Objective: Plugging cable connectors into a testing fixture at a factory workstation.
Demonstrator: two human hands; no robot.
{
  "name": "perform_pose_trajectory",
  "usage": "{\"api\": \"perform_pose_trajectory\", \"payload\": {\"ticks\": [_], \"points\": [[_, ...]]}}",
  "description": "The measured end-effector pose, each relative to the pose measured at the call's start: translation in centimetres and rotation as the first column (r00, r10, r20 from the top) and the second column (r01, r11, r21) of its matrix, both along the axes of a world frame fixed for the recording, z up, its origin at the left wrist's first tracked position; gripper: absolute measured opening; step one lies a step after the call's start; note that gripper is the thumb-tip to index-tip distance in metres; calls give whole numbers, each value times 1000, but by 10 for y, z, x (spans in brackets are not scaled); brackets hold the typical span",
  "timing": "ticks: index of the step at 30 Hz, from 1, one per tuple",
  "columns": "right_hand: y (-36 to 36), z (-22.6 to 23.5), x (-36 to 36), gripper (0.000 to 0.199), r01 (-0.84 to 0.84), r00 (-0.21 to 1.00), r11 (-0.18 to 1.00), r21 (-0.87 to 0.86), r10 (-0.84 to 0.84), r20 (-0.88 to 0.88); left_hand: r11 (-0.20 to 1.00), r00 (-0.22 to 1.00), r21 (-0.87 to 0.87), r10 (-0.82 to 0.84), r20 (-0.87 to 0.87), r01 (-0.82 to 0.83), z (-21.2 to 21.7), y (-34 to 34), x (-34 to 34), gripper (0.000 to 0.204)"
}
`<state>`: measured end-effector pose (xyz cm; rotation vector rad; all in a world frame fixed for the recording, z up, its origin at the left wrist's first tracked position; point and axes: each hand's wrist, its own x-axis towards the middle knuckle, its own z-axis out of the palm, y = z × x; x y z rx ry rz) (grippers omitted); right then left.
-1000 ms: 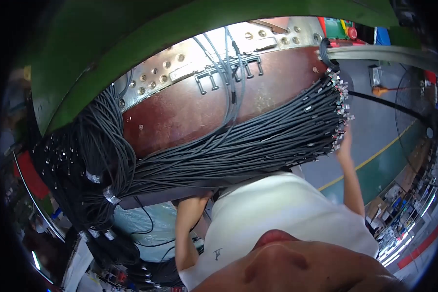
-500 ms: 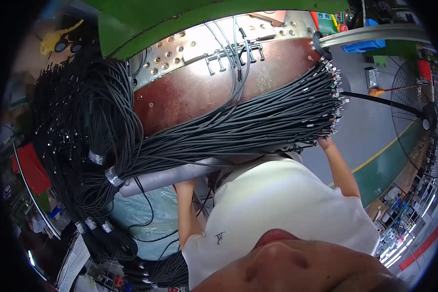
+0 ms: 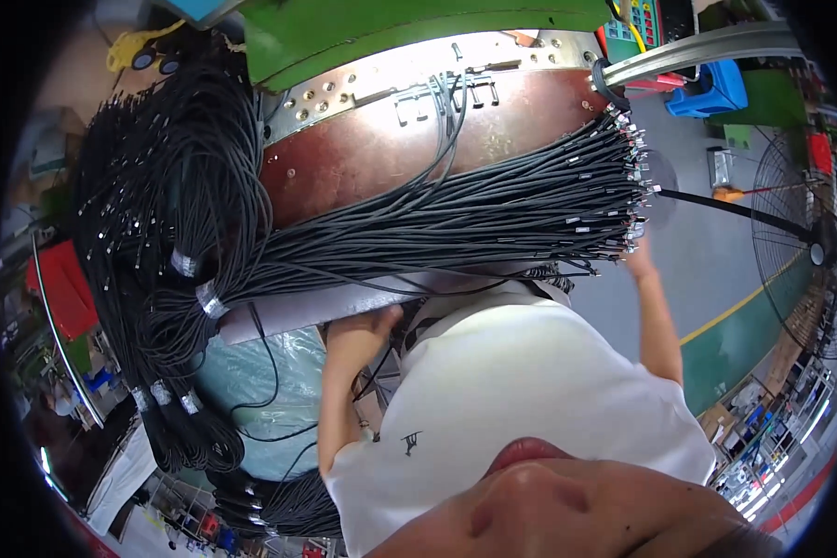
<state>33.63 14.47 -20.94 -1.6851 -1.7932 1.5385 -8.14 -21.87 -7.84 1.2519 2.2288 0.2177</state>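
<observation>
A wide spread of black cables (image 3: 418, 228) lies across a reddish-brown work surface (image 3: 344, 172), their stripped and tipped ends fanned out on the right. My right hand (image 3: 640, 256) is close beside those ends; it is blurred and its fingers are partly hidden. At the near side, my left hand (image 3: 372, 325) is by the grey front edge (image 3: 312, 310) below the cables. Its fingertips are hard to make out, and I see nothing held in it. Several cables run up to a small black clamp fixture (image 3: 446, 98) on the lit metal plate.
Thick hanging cable bundles (image 3: 172, 177) bound with silver tape crowd the left. A green machine cover (image 3: 418, 37) overhangs the far side. At right stand a black fan (image 3: 814, 242) and a blue stool (image 3: 711, 90). Clear plastic sheeting (image 3: 270, 372) lies below left.
My left hand has come further into view at the grey edge. My right hand has moved slightly up and outward beside the cable ends. The whole view has shifted a little.
</observation>
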Motion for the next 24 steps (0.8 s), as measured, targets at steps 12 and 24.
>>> {"api": "perform_pose_trajectory", "payload": {"ticks": [12,24], "points": [[56,141,-340,32,-631,597,-194,751,497,629,620,808,654,-589,22,434,97,183,30,91],[58,229,-245,19,-551,713,172,816,604,355,741,841,407,-417,-346,535,88,125,-50,42]]}}
